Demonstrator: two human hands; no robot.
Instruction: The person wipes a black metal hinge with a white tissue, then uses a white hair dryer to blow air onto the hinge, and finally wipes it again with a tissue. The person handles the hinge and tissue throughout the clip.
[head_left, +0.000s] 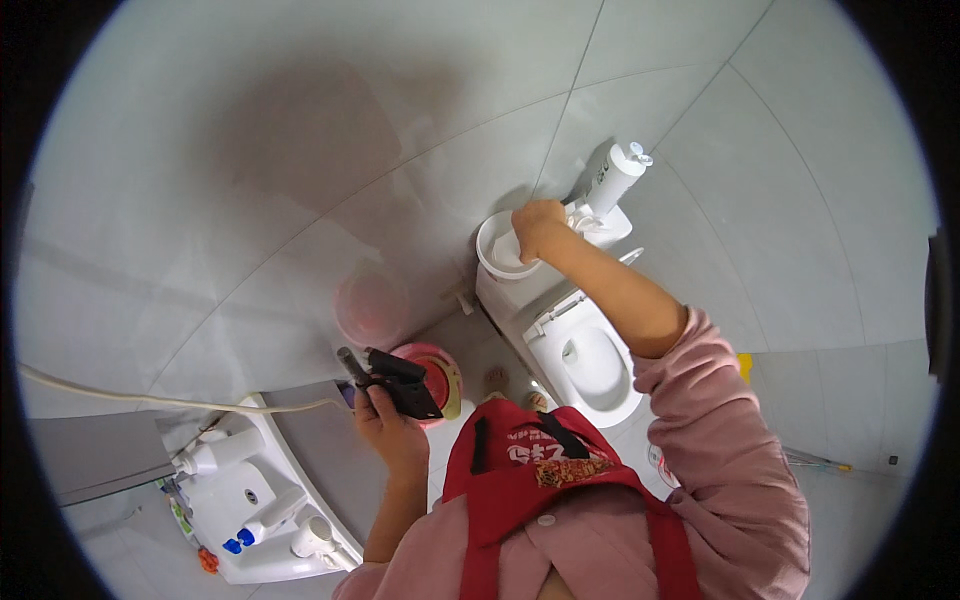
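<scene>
My left hand (388, 420) grips a black bracket-like fixture (409, 390) with cylindrical parts; its exact kind is unclear. Just beyond that hand is a red and pink basin (439, 379) on the floor. My right hand (538, 229) is curled at the right side of a round white bucket (485, 251), its fingers mostly hidden. Something white (507, 251) lies inside the bucket, and whether the hand holds it cannot be seen. The bucket stands on the ledge behind the toilet (592, 367). To its right on the ledge is a tall white bottle (619, 180).
Below my right arm, the toilet bowl is uncovered. A white washbasin (232, 517) at lower left carries white bottles and a hair dryer (315, 536). A pale cable (187, 401) runs along the wall towards my left hand. Tiled walls (450, 172) rise close ahead.
</scene>
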